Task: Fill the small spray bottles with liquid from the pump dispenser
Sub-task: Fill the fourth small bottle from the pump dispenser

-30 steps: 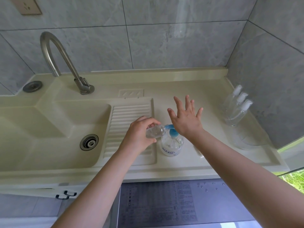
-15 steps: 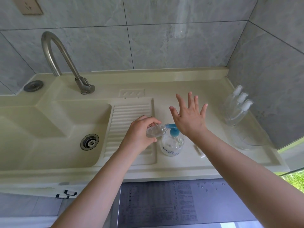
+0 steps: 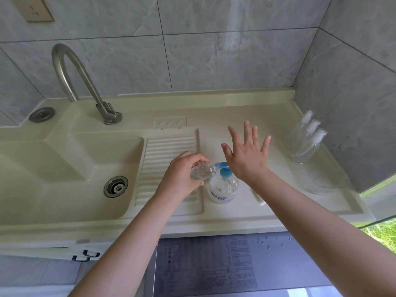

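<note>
Your left hand (image 3: 182,175) grips a small spray bottle (image 3: 202,172), tilted, its mouth at the blue spout of the pump dispenser (image 3: 224,185) just beside it; your right hand (image 3: 246,156) rests flat, fingers spread, on the pump head, so you're mid-fill, and next comes a steady press, keeping mouth and spout aligned

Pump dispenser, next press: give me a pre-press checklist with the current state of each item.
1. Small bottle gripped by the left hand: ok.
2. Bottle mouth meets the blue nozzle: ok, they appear to touch.
3. Right hand on the pump head: not ok; fingers spread, heel of the palm over the pump, contact cannot tell.
4. Pump dispenser upright on the counter: ok.
5. Liquid left in the dispenser: cannot tell.
6. Spare spray bottles clear of the hands: ok, at the right wall.
</note>
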### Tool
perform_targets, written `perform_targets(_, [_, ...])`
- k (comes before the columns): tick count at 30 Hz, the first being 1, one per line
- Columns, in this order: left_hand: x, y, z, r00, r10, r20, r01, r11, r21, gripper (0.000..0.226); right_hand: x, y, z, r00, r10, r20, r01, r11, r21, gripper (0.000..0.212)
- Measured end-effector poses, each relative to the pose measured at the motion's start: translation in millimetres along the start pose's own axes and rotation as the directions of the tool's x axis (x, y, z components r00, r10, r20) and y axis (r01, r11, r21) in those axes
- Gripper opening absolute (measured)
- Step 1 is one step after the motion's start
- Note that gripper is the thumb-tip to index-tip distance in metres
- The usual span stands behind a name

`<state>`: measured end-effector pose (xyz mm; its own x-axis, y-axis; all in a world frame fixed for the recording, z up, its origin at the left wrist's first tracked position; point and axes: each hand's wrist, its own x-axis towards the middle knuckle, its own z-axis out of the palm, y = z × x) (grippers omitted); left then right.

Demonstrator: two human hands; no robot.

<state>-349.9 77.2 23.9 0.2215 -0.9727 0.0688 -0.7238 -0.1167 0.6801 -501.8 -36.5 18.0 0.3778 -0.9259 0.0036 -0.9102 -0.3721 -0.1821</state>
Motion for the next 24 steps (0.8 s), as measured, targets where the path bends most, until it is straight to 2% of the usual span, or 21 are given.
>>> perform_targets(3, [0.2,0.0,-0.9,1.0,-0.001,-0.014,0.001,1.0,-0.005,0.057,-4.8,1.9,-0.9,1.0,-0.005,-0.007,0.005,1.0,-0.02,0.061])
perform_targets(8, [0.3,0.7,0.3,1.0,0.001,-0.008,-0.001,1.0,0.0,0.057,-10.1,1.5,8.8,0.996,0.013,0.085,-0.015,1.0,0.02,0.056])
perform_targets(16, [-1.1,0.0,0.9,1.0,-0.005,-0.014,0.005,1.0,0.005,0.057,-5.0,5.2,-2.3,0.999,0.021,0.027,-0.022,0.998,0.065,0.061])
perform_targets(20, [-0.4,-1.2,0.7,1.0,0.0,-0.012,0.0,1.0,0.01,0.056,-6.1,3.6,5.7,0.997,0.005,0.072,-0.006,1.0,0.009,0.058])
perform_targets(24, [-0.3,-2.0,1.6,1.0,-0.008,-0.006,0.008,1.0,0.009,0.057,-7.9,3.2,14.6,0.995,0.0,0.102,-0.005,0.999,0.047,0.054])
